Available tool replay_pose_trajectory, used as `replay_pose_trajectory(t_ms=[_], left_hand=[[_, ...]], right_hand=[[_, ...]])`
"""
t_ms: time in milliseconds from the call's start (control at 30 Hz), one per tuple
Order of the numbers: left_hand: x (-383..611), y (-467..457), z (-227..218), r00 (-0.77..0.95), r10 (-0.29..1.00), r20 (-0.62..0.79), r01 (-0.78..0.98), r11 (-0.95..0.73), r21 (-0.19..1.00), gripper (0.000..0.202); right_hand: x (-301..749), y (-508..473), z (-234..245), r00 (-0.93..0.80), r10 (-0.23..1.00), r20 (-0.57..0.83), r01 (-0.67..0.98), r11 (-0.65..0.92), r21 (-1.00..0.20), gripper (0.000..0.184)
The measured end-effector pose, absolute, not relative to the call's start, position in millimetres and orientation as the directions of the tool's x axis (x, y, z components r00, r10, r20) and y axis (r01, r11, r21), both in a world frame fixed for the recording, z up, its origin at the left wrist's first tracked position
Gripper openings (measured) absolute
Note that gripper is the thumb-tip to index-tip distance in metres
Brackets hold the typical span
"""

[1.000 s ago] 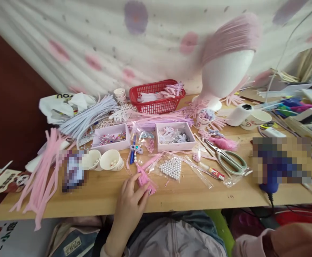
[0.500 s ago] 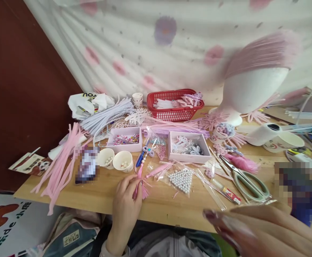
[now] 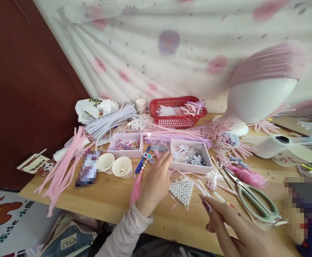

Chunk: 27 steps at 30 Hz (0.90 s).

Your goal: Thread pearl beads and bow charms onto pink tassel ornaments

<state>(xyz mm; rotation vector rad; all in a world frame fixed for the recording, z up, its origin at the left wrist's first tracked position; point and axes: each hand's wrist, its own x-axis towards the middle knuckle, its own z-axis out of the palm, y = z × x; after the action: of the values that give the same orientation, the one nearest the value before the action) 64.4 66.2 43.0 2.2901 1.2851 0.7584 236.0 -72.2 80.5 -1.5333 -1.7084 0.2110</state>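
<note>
Pink tassel (image 3: 136, 189) laid on desk (image 3: 110, 197), beside left hand (image 3: 157, 180); seemingly already joined by beads (image 3: 144, 165) to bow (image 3: 148, 157); work left cannot be judged. Long axis slanted: bow pointed away, fringe toward near edge, leftward. Left fingers extended toward box (image 3: 190, 167), right hand (image 3: 236, 221) half-curled; any grip cannot be told.
</note>
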Motion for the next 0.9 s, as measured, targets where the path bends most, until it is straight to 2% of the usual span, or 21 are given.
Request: replay_pose_trajectory(t_ms=[233, 300, 400, 633, 733, 900], left_hand=[[48, 50, 48, 0.43, 0.867, 0.251, 0.598, -0.482, 0.64, 0.049], [34, 48, 58, 0.386, 0.893, 0.229, 0.678, -0.443, 0.586, 0.039], [24, 62, 70, 0.237, 0.96, 0.148, 0.864, -0.278, 0.42, 0.033], [64, 112, 63, 0.123, 0.992, -0.001, 0.977, -0.121, 0.176, 0.026], [66, 115, 61, 0.088, 0.993, -0.078, 0.991, -0.08, 0.105, 0.016], [48, 112, 62, 0.131, 0.981, -0.143, 0.989, -0.121, 0.083, 0.024]], right_hand=[[236, -56, 65, -0.058, 0.901, 0.43, 0.822, 0.288, -0.492, 0.024], [235, -52, 61, -0.08, 0.913, 0.401, 0.825, 0.286, -0.487, 0.025], [231, -45, 57, -0.115, 0.932, 0.343, 0.822, 0.283, -0.494, 0.028], [224, -42, 52, -0.184, 0.928, 0.324, 0.838, 0.32, -0.442, 0.034], [229, -47, 49, -0.18, 0.934, 0.309, 0.837, 0.31, -0.451, 0.034], [241, -49, 47, -0.191, 0.922, 0.337, 0.866, 0.32, -0.384, 0.043]])
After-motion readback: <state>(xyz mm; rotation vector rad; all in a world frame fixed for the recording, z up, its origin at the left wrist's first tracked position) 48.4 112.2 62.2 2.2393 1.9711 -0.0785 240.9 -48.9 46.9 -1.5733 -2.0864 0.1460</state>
